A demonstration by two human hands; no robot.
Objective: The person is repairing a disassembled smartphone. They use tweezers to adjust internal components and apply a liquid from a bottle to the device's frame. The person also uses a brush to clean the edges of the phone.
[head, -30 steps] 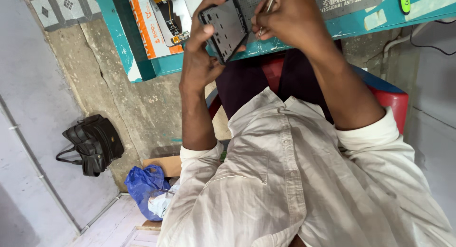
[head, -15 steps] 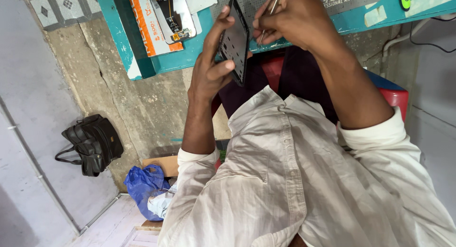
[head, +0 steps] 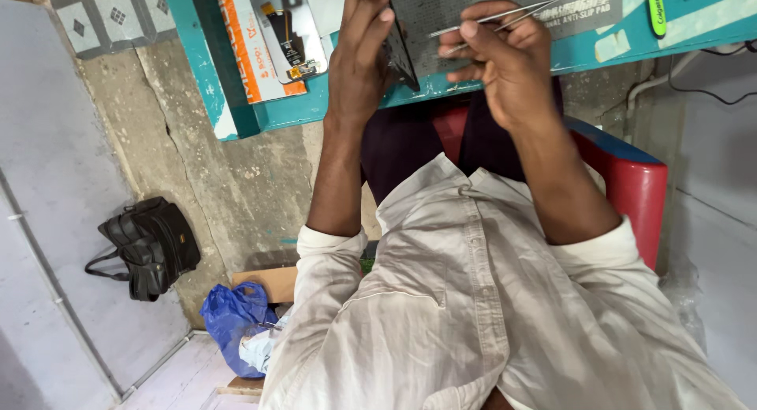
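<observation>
While left hand (head: 359, 59) fingers clamp dark phone (head: 398, 51), right hand (head: 505, 59) fingers pinch tweezers (head: 512, 14).

Dark phone (head: 400, 51) edge-on; thin metal tweezers (head: 505, 17).

tweezers (head: 505, 16): thin shiny metal
phone part (head: 400, 51): dark, smooth
mat (head: 473, 8): grey, matt
table (head: 694, 20): painted, smooth, teal
shirt (head: 473, 315): soft cloth
bag (head: 150, 244): black, a bit shiny
floor (head: 236, 165): rough, cracked
</observation>
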